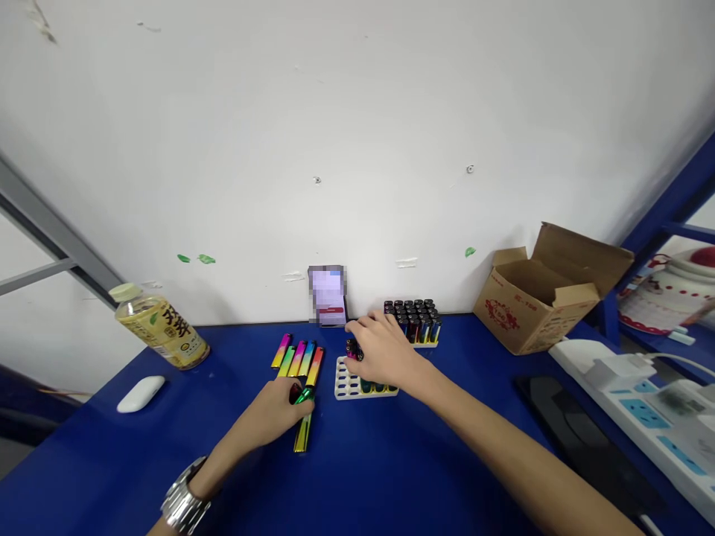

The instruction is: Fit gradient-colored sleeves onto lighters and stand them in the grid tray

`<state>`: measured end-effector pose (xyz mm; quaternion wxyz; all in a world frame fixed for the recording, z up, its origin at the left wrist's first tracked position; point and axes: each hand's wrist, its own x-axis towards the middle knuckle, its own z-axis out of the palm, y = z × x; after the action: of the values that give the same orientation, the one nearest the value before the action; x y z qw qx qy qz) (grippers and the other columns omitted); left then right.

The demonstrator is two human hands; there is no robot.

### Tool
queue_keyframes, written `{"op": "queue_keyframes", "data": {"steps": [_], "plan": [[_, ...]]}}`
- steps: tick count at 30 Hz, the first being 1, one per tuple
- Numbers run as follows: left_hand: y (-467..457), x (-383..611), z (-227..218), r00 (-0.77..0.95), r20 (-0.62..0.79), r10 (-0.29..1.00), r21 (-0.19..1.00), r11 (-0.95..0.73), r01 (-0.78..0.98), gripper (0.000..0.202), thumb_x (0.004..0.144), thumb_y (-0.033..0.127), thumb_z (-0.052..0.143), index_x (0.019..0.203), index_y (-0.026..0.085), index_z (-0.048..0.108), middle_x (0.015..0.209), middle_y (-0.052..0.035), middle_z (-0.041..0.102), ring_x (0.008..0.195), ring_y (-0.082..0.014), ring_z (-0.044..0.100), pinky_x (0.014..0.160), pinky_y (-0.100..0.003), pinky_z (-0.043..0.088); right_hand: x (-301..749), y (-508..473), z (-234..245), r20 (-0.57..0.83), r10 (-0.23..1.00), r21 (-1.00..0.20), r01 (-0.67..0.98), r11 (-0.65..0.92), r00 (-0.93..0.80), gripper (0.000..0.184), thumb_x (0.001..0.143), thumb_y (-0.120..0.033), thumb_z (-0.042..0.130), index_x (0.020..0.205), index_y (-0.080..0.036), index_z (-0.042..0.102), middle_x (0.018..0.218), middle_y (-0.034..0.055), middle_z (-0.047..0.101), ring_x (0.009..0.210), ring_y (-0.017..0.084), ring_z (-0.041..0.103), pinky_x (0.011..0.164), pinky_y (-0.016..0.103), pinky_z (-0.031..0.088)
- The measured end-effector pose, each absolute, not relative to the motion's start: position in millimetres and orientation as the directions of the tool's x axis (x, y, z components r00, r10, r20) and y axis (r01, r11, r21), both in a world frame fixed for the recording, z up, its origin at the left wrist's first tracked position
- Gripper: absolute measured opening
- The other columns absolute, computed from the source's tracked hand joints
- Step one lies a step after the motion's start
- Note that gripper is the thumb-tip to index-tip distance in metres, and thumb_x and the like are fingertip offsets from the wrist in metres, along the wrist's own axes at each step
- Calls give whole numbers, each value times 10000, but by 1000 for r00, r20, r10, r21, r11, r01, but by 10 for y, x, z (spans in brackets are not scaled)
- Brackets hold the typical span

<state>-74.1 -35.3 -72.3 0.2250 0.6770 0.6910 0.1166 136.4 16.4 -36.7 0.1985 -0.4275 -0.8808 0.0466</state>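
My left hand (273, 411) is closed round a green-and-yellow lighter (302, 435); a dark red piece shows between its thumb and fingers. Just beyond it lie several lighters with colour-fading bodies, among them a red-and-yellow lighter (316, 366) and a pink-and-yellow lighter (281, 350). My right hand (385, 353) reaches over a white tray with oval holes (342, 388). Its fingers are bent round a dark-topped lighter (351, 348) at the tray's far side, their tips partly hidden. Several lighters stand upright in the tray, mostly covered by that hand.
Behind stands a filled rack of upright lighters (424, 329). A phone (328, 296) leans on the wall. Left are a yellow drink bottle (161, 327) and a white earbud case (141, 394). Right are an open cardboard box (511, 316), a black phone (581, 439) and a power strip (642, 417).
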Motion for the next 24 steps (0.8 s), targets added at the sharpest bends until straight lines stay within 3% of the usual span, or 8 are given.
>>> {"op": "queue_keyframes", "data": {"steps": [2,4,9,12,14,19,22,24], "plan": [[-395,-722,-752,19,-176,984,443,62,894,236,716,421,519,621,205,500,531,29,501,523,-154,479,491,-247,272,1267,255,-288,164,748,-146,734,664,-644,149,775,-247,650,866,-130,666,802,116,665,947,290,538,804,410,414],[-430,-738,-768,4,-159,987,428,66,901,305,736,513,509,724,209,505,561,26,531,551,-175,520,508,-249,292,1223,288,-209,134,736,-110,728,677,-664,72,789,-197,641,805,-131,664,752,106,655,914,272,551,776,377,407],[-495,-925,-834,-98,-156,983,295,141,945,385,801,594,428,835,210,436,587,7,566,579,-228,586,505,-262,316,1202,108,14,241,787,-335,712,617,-568,101,825,-140,559,871,-141,648,817,85,655,759,198,582,624,283,383],[-523,-1005,-897,-97,-79,992,208,112,972,361,868,541,360,897,189,434,675,-35,599,656,-253,620,535,-283,368,1117,-66,-40,30,786,-464,688,558,-618,146,838,-167,537,745,-156,649,658,46,620,605,165,576,523,252,336],[-532,-1016,-943,-82,15,997,146,79,986,332,898,476,342,928,166,458,778,-77,612,717,-252,627,570,-297,409,1022,-161,-162,-57,780,-456,712,534,-623,141,819,-170,562,704,-150,643,644,55,615,617,181,600,505,250,324],[-548,-1004,-1024,123,222,967,-130,-96,987,249,911,220,344,920,124,573,937,-155,610,862,-270,595,728,-383,461,822,-275,-333,-11,791,-326,749,576,-612,71,780,-102,581,780,-116,650,761,118,651,711,235,644,510,262,332],[-571,-1015,-1022,170,201,965,-267,-113,957,337,921,142,281,893,118,617,916,-152,616,866,-268,585,753,-394,456,782,-270,-288,-66,771,-390,728,564,-633,103,793,-138,558,767,-125,657,738,117,656,671,223,634,464,252,315],[-586,-1016,-1000,77,172,982,-268,-29,963,338,937,198,297,908,112,622,873,-138,613,818,-254,594,720,-362,460,763,-248,-278,-113,753,-474,701,533,-649,147,813,-165,528,756,-137,661,723,102,657,651,205,625,441,244,307]]}}
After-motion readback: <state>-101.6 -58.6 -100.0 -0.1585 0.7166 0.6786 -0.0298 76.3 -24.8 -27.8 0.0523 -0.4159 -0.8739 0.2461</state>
